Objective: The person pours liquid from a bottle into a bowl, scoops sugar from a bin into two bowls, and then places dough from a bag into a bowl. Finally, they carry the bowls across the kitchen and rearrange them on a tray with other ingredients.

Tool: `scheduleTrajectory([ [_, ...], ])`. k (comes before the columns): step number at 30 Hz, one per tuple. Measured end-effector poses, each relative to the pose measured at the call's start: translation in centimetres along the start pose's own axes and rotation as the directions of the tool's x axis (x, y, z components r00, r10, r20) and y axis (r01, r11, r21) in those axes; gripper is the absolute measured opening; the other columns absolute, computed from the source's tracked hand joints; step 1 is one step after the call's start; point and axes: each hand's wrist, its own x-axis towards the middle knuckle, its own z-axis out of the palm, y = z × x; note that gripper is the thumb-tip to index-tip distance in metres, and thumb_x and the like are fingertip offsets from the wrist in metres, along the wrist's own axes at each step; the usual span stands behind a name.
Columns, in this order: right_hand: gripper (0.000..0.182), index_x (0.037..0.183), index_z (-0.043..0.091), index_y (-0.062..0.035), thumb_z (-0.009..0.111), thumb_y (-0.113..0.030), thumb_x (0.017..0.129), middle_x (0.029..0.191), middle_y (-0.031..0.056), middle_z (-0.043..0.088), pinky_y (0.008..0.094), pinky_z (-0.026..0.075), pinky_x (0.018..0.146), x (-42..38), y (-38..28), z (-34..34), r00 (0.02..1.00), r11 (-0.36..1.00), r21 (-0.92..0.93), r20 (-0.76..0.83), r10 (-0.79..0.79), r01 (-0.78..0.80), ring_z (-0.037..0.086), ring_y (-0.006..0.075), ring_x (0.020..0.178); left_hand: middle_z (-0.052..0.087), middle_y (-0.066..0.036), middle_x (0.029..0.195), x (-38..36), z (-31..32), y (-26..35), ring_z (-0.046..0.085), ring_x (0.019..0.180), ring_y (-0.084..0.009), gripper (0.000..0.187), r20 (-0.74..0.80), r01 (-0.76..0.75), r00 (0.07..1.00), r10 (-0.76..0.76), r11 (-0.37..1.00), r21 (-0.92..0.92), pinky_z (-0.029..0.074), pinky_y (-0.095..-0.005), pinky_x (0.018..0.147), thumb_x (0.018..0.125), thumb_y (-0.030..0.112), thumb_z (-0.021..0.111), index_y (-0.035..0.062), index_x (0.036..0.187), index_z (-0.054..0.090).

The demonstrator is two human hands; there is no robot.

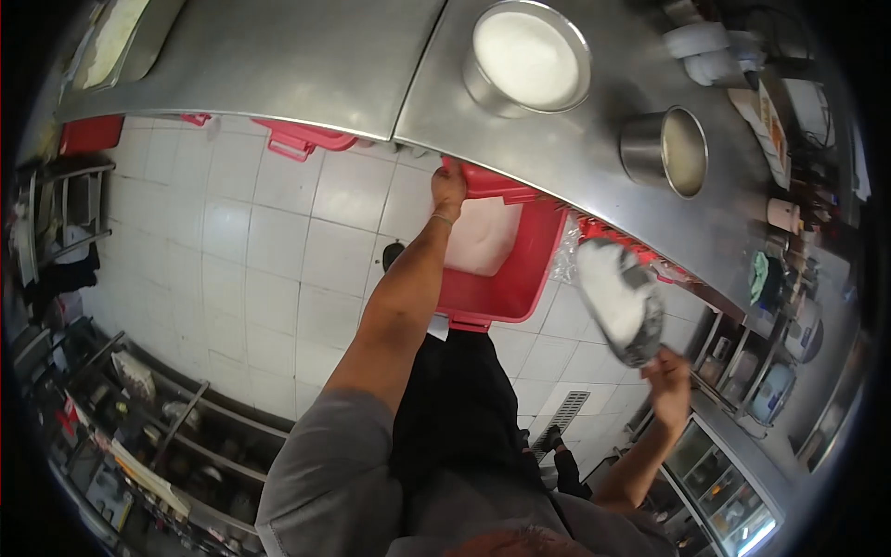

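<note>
A red plastic bin [527, 269], partly under the steel counter, holds a white, fine-looking substance [481, 237]. At its far left corner my left hand [449, 188] is closed on the edge of a red lid [492, 183]; the fingertips are partly hidden. Out to the right, my right hand [666, 382] grips the near rim of a metal bowl [644, 345]. White contents [610, 292] fill much of that bowl, which looks tilted and is smeared by motion. It is apart from the bin, beyond its right side.
On the steel counter [306, 56] stand a large pot [487, 90] of white contents and a smaller metal pot [642, 148]. More red bins [311, 136] sit underneath. Shelving [186, 408] lines the left; a glass-fronted cabinet [729, 492] and another person's legs [564, 464] are behind right.
</note>
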Motion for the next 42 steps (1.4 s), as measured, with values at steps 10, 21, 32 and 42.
scheduleTrajectory([
  [10, 0.048, 0.127, 0.057, 0.0051, 0.051, -0.037, 0.104, 0.122, 0.0303, 0.062, 0.0449, 0.048, 0.099, 12.7, 15.8, 26.9, 0.993, 0.969, -0.225, -0.02, -0.113, 0.105, 0.06, 0.0438, 0.116, 0.069, -0.027, 0.089, -0.4, -1.7, 0.9, 0.066, 0.087, -0.0343, 0.092, 0.12, -0.01, 0.993, -0.015, 0.979, 0.203, 0.051, -0.0484, 0.078, 0.09, 0.079, 0.042, -0.0091, 0.097, 0.068],
  [21, 0.081, 0.158, 0.023, -0.0067, 0.037, -0.063, 0.101, 0.162, 0.0115, 0.029, 0.0472, 0.025, 0.119, 16.1, 22.0, 23.8, 0.981, 0.301, 0.939, 0.123, 0.148, -0.163, 0.035, 0.0331, 0.144, 0.062, -0.015, 0.133, -13.6, -13.4, -7.5, 0.058, 0.122, -0.0225, 0.072, 0.247, -0.07, 0.967, 0.054, 0.996, 0.058, 0.045, -0.0326, 0.106, 0.102, 0.055, 0.047, -0.0026, 0.145, 0.045],
  [32, 0.035, 0.126, 0.058, -0.0018, 0.061, -0.014, 0.094, 0.124, 0.0094, 0.061, 0.0384, 0.05, 0.098, 11.1, 36.2, 31.3, 0.97, 0.797, 0.559, -0.197, -0.142, 0.23, 0.059, 0.0231, 0.113, 0.056, -0.015, 0.097, -18.0, -16.8, -20.9, 0.054, 0.087, -0.0301, 0.022, 0.25, -0.651, 0.7, 0.669, 0.454, 0.609, 0.048, -0.0455, 0.081, 0.101, 0.026, 0.049, 0.0061, 0.1, 0.059],
  [42, 0.046, 0.141, 0.052, 0.0027, 0.058, -0.023, 0.104, 0.127, 0.0101, 0.065, 0.0308, 0.045, 0.103, 9.9, 28.4, 30.2, 0.935, 0.45, 0.891, -0.112, 0.336, -0.055, 0.059, 0.0157, 0.116, 0.052, -0.013, 0.146, -21.5, -17.2, -12.3, 0.048, 0.133, -0.0219, 0.06, 0.219, 0.11, 0.967, -0.128, 0.99, 0.09, 0.038, -0.0326, 0.111, 0.105, 0.042, 0.048, 0.0082, 0.153, 0.039],
])
